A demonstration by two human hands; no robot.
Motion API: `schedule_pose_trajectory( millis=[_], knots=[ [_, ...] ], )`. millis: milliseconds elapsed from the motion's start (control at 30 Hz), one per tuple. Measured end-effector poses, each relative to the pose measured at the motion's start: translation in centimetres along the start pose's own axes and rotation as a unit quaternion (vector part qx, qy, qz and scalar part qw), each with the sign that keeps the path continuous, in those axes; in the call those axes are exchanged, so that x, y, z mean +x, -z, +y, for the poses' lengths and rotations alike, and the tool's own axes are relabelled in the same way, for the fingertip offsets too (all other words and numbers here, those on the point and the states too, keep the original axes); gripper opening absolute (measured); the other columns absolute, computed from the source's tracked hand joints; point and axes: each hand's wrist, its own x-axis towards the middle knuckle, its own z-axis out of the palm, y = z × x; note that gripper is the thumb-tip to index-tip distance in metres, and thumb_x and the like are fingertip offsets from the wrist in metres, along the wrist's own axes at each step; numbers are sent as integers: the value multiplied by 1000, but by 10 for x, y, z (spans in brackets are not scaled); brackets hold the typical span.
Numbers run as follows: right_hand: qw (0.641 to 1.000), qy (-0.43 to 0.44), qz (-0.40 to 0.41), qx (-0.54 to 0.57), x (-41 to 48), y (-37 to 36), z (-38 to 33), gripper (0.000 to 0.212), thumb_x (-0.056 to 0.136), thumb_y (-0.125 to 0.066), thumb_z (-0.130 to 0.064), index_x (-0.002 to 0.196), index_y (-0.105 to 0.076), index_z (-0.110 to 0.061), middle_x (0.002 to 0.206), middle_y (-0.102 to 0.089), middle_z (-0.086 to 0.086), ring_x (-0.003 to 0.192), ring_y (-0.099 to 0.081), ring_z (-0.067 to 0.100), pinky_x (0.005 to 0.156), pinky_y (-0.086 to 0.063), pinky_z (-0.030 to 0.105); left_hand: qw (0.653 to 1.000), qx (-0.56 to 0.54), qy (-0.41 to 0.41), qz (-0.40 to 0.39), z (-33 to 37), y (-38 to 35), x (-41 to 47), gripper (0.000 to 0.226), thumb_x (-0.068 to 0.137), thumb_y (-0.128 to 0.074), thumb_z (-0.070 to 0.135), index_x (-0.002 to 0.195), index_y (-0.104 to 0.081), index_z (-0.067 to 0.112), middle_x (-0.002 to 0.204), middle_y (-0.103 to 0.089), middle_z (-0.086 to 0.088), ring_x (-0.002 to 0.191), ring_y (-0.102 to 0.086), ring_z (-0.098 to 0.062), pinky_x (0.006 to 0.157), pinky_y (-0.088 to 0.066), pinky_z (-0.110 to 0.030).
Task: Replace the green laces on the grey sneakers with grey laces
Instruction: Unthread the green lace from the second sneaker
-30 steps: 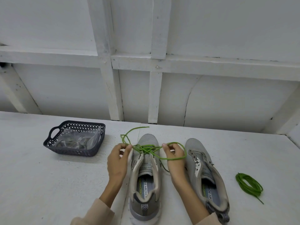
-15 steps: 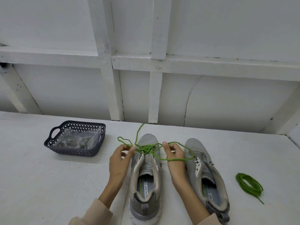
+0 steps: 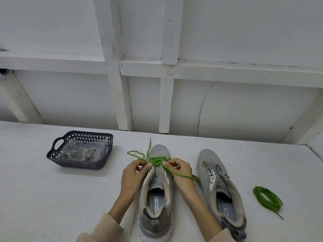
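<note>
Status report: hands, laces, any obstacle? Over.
Left hand and right hand both pinch green lace on left sneaker, partly unthreaded. Right sneaker unlaced, coiled lace beside it. Nothing blocks hands.

Uppers of laced sneaker (image 3: pixel 160 151) and unlaced sneaker (image 3: pixel 208 158): were grey knitted mesh cloth, matt. Cord of green lace (image 3: pixel 157 160) and coiled lace (image 3: pixel 267 198): fuzzy, matt. Dark basket (image 3: pixel 83 165): perforated plastic, dull sheen. Its bags (image 3: pixel 82 151): clear glossy film. White-painted worktop (image 3: pixel 52 198): rough, matt. Framed wall (image 3: pixel 244 105): white-painted boards, scuffed.
</note>
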Motion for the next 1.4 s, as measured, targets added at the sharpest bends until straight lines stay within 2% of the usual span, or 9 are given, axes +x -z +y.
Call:
schedule_pose_trajectory(
  millis=[167, 333, 533, 700, 833, 1033, 1167, 1333, 1400],
  knots=[
    [980, 51, 172, 83, -4, 3, -6, 17, 92, -64, -16, 77, -60, -10, 68, -57, -7, 63, -45, 7, 63, -38, 23, 994, -52, -6, 93, 6, 4, -6, 30, 83, -68, 49, 79, -64, 19, 87, -67, 6, 78, -59, -10, 69, -45, -32],
    [999, 15, 3, -50, -2, -3, -2, 20, 86, -72, -23, 74, -67, -9, 71, -64, -1, 67, -53, 8, 68, -43, 28, 1000, 6, 17, -9, 1, 1, -1, 32, 72, -73, 55, 74, -67, 24, 81, -70, 9, 70, -60, -11, 68, -47, -31],
    [983, 45, 171, 56, -4, 4, -7, 16, 94, -61, -17, 80, -57, -11, 69, -55, -6, 59, -44, 1, 60, -36, 19, 989, -72, 3, 128, 11, 9, -2, 13, 92, -64, 33, 83, -62, 24, 93, -65, 6, 86, -59, -10, 71, -43, -27],
    [999, 18, 24, -16, -6, -5, -4, 16, 87, -71, -24, 77, -70, -12, 75, -70, -2, 70, -57, 8, 70, -45, 26, 1000, -11, 9, -1, 6, 1, -5, 20, 82, -74, 41, 77, -67, 22, 80, -69, 7, 71, -58, -5, 65, -45, -23],
    [1000, 19, -7, -1, -5, 1, -8, 18, 93, -64, -20, 78, -74, -19, 79, -73, -1, 74, -61, 10, 72, -47, 30, 999, -29, 3, 37, 8, -1, -6, 21, 89, -69, 29, 75, -64, 14, 78, -69, 0, 73, -61, -9, 66, -47, -29],
    [999, 1, -48, 14, -6, 9, -8, 36, 84, -57, 12, 80, -74, -19, 72, -69, -11, 64, -58, 0, 60, -43, 14, 1000, -27, 11, 0, 8, -1, -6, 14, 87, -71, 26, 77, -66, 18, 79, -69, 7, 71, -58, -5, 64, -44, -20],
    [999, 16, -37, 4, -5, 7, -6, 23, 85, -69, -2, 77, -72, -23, 67, -67, -11, 59, -56, -2, 59, -41, 15, 1000, -22, 2, -2, 5, 0, -4, 19, 84, -75, 32, 75, -66, 17, 78, -69, 6, 74, -60, -9, 66, -45, -25],
    [987, 35, 147, 49, -5, 2, -3, 16, 93, -61, -12, 79, -59, -20, 75, -65, -1, 68, -54, 14, 62, -42, 23, 990, -92, 6, 105, 15, 3, -11, 12, 94, -62, 25, 84, -62, 19, 88, -67, 6, 85, -60, -3, 70, -42, -24],
    [991, 24, 126, 38, -7, 1, -4, 14, 92, -65, -18, 78, -61, -15, 74, -65, -1, 68, -54, 11, 64, -43, 21, 993, -87, 5, 80, 13, 4, -12, 10, 93, -63, 28, 86, -64, 20, 88, -67, 7, 82, -60, -4, 69, -42, -21]
  ],
)
